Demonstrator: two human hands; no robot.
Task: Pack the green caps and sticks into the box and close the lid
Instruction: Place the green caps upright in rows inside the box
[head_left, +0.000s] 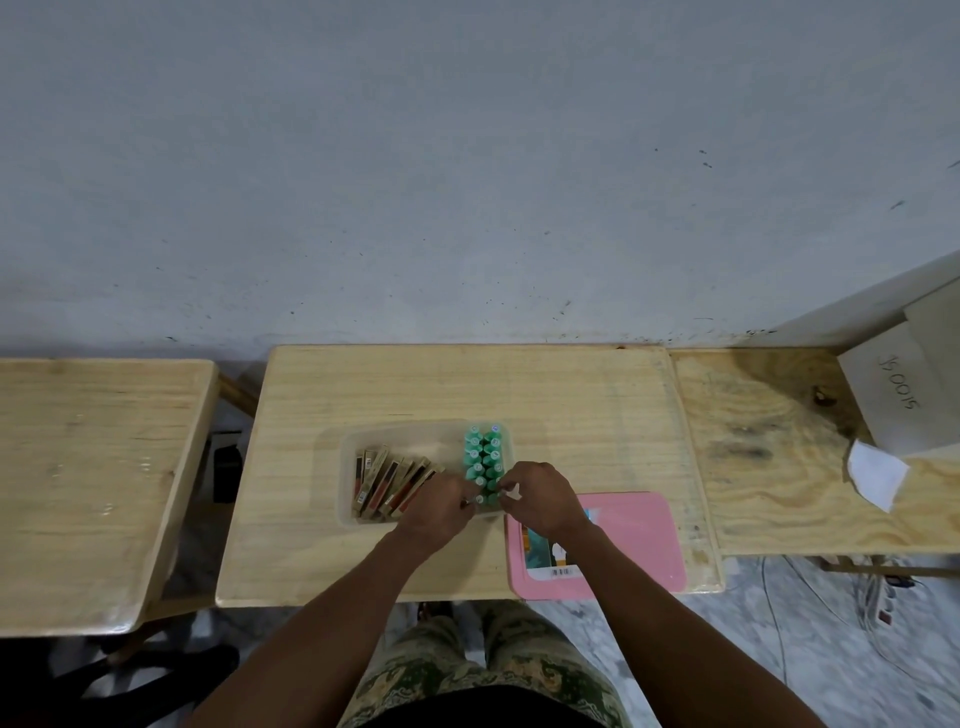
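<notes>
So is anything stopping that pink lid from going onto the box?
Yes: both hands, left hand and right hand, reach over the clear box. The pink lid lies flat beside it.

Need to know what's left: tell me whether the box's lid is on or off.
Off. The pink lid lies flat on the table, right of the open clear box.

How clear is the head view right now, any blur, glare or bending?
Head view: dim, even light, no strong glare; wide-angle bending curves the table edges; soft focus blurs the green caps and fingertip detail where both hands meet over the box.
</notes>
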